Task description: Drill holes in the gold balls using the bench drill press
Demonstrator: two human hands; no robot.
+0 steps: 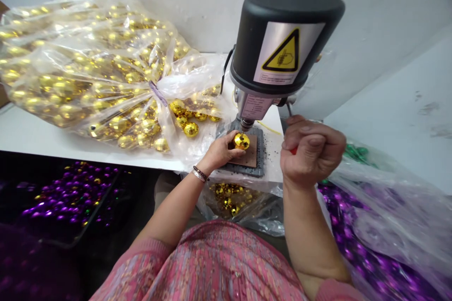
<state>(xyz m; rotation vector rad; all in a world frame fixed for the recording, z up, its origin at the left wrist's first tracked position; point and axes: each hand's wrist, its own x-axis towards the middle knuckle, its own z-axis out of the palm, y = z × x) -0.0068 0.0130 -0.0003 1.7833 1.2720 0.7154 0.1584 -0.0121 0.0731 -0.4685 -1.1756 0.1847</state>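
A shiny gold faceted ball (242,141) is pinched in my left hand (222,152), on a brown board (250,156) over the grey base (260,150) of a small drill press (286,4). The chuck (246,123) points down right above the ball, its bit at the ball's top; I cannot tell how deep it reaches. My right hand (310,148) is wrapped round the press's feed lever, whose metal rod (289,109) rises from the fist. A bit of red shows between those fingers.
A big clear bag (88,66) of gold balls covers the table's left side, several loose gold balls (191,129) at its mouth. Below the table edge hangs a bag with gold balls (233,195). Purple balls lie lower left (74,193) and in bags at right (349,230).
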